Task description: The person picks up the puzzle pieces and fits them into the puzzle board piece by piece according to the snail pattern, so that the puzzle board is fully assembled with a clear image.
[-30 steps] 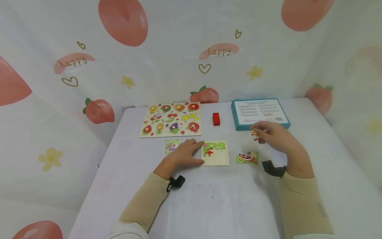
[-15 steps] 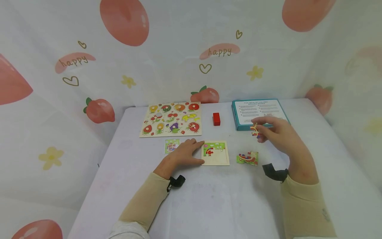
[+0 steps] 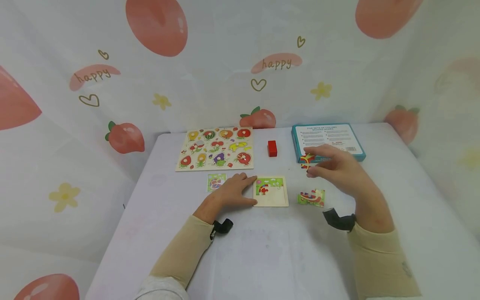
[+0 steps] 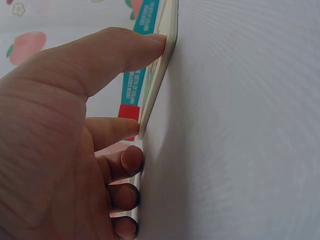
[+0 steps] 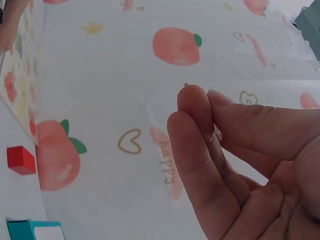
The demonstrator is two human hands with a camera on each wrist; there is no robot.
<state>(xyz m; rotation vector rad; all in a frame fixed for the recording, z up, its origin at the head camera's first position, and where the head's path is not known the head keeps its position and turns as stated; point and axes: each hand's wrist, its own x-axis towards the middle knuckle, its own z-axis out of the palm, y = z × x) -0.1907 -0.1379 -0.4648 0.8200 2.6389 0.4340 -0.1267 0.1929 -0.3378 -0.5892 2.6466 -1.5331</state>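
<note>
My left hand rests at the left side of a small wooden puzzle tray, index finger at the far corner and thumb at the near one. Several picture pieces fill the tray's top and upper left; bare wood shows elsewhere. Above the table to the right, my right hand pinches a red, yellow and blue jigsaw piece between thumb and fingers. The right wrist view shows the pinching fingers, which hide nearly all of the piece. Loose jigsaw pieces lie heaped right of the tray.
A fruit peg puzzle board lies at the back left. Behind the tray stands a red block. A teal box lies at the back right, close beyond my right hand. A small picture card sits partly behind my left hand.
My right hand has moved left with the jigsaw piece and turned it, so that more of its printed face shows. The left hand and the tray have stayed in place.
</note>
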